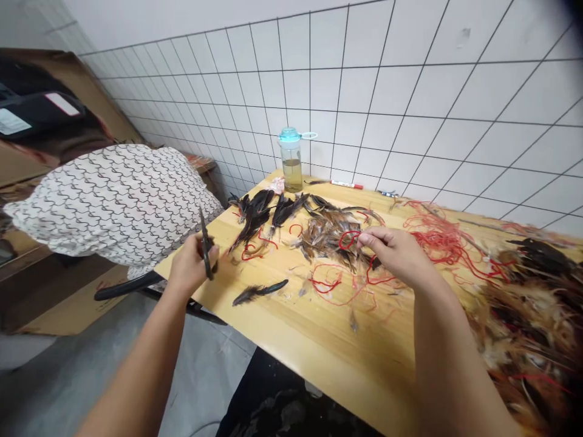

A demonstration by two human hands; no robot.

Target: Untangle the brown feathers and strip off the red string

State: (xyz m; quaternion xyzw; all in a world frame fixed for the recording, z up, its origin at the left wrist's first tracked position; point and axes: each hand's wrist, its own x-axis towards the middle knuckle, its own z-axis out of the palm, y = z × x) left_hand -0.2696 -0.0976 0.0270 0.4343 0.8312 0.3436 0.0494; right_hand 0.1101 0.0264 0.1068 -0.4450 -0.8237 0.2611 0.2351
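Since the red thread (pixel 350 239) snarls into the brown feather heap (pixel 325 240) on the wooden table (pixel 291 340), the right hand (pixel 396 255) pinches it closely, while the left hand (pixel 194 265) grips a slim dark item (pixel 207 243) upright, fingers closed

Red string (pixel 437 240) tangles at two o'clock on the yellow wooden table (pixel 319 328), dark brown feathers (pixel 259 212) lie at twelve, and a white shirt (pixel 109 206) with grey wavy patterning sits at ten.
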